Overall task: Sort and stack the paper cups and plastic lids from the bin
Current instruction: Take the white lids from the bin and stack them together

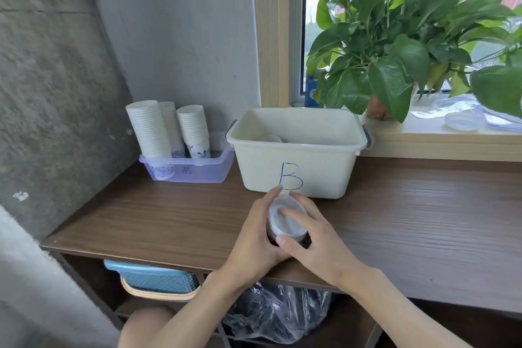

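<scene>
A short stack of clear plastic lids [285, 223] stands on the wooden table [158, 215], just in front of the cream bin [296, 161] marked "B". My left hand [254, 243] curls round the stack's left side. My right hand [313, 240] grips it from the right, fingers lying across the top lid. Inside the bin, a few more clear lids [272, 138] show near the back wall. Three inverted stacks of paper cups [169, 128] stand in a clear purple tray [189, 169] at the back left.
A potted green plant [401, 45] stands on the window sill at the right, with plastic wrap [466, 116] beside it. Below the table are a blue basket [155, 277] and a bag-lined waste bin [276, 316]. A grey wall bounds the left.
</scene>
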